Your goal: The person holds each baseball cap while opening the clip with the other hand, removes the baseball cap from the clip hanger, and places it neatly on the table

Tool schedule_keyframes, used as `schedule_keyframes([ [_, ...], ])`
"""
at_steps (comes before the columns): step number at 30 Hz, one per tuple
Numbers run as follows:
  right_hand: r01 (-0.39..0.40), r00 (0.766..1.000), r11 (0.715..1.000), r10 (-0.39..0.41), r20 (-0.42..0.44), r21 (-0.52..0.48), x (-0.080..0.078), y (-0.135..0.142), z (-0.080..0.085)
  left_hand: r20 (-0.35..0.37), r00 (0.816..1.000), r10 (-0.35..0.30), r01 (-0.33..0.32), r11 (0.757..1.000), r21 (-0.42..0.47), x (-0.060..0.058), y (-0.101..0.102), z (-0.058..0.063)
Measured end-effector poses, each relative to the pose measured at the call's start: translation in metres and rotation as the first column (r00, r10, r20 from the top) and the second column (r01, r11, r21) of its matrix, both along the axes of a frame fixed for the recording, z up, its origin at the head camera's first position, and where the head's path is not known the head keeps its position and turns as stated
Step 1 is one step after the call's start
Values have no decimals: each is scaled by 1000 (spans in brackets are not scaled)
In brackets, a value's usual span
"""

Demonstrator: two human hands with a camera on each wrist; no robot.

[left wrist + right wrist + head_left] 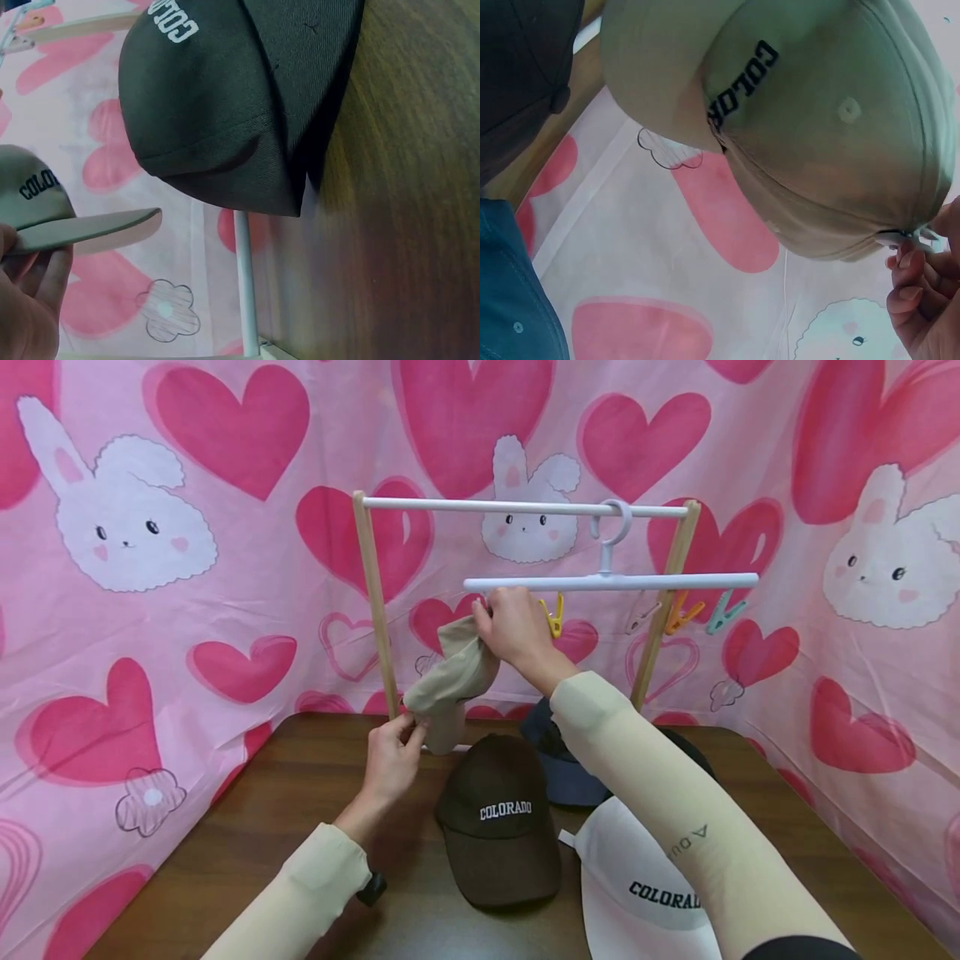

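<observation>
A beige cap [457,672] with dark lettering hangs in the air beneath the left end of a white clip hanger [611,582]. My left hand [392,756] pinches the cap's brim [94,231] between thumb and fingers. Up at the hanger, my right hand [517,627] pinches a pale clip [891,238] at the cap's edge, as the right wrist view shows. In the head view that clip is hidden behind the hand. Along the hanger dangle a yellow clip [553,614], a pale pink clip [641,614], an orange clip [684,612] and a teal clip [726,612].
The hanger hooks over the top rail of a wooden-legged rack [450,505]. On the brown table [285,810] lie a dark brown cap [498,827], a white cap [637,893] partly under my right arm, and a dark blue cap [573,777]. A pink heart-patterned cloth hangs behind.
</observation>
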State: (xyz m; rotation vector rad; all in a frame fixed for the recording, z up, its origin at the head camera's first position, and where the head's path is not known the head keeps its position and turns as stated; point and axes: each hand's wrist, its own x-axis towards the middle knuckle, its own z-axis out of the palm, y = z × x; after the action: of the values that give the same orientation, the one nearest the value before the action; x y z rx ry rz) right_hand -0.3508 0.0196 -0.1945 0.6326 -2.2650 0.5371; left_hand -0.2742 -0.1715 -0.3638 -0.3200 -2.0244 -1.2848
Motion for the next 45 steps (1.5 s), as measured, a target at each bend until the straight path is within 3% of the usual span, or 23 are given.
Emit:
schedule_keyframes([
  [5, -32, 997, 998, 35, 62, -53, 0, 0, 0, 89, 996, -3, 4, 1000, -10, -1, -9, -1],
  [11, -29, 996, 996, 36, 84, -84, 0, 1, -2, 215, 977, 0, 14, 998, -63, 0, -21, -5],
  [18, -36, 996, 986, 49, 73, -165, -2, 1, -1, 289, 955, -62, 105, 985, -137, -3, -34, -13],
  [24, -17, 996, 992, 28, 86, -127, 1, 0, -2, 361, 929, -82, 137, 982, -130, -12, -50, -17],
  [29, -9, 997, 993, 17, 71, -116, 2, 8, -5, 415, 894, -172, 210, 977, -48, -23, -58, -22],
  [32, -15, 997, 994, 23, 76, -109, 3, 15, -6, 450, 870, -201, 219, 976, 14, -27, -60, -25],
  [35, -10, 995, 998, 17, 101, -69, 9, 22, -8, 498, 852, -159, 176, 984, 14, -29, -62, -30],
  [39, -39, 987, 999, 40, 158, -12, 22, 37, -10, 568, 821, -60, 129, 988, -83, -31, -67, -35],
  [42, -100, 977, 994, 92, 193, 36, 32, 54, -11, 604, 796, -48, 161, 978, -135, -31, -75, -35],
  [45, -178, 963, 980, 154, 222, 92, 43, 80, -16, 622, 775, -109, 231, 966, -119, -31, -83, -32],
])
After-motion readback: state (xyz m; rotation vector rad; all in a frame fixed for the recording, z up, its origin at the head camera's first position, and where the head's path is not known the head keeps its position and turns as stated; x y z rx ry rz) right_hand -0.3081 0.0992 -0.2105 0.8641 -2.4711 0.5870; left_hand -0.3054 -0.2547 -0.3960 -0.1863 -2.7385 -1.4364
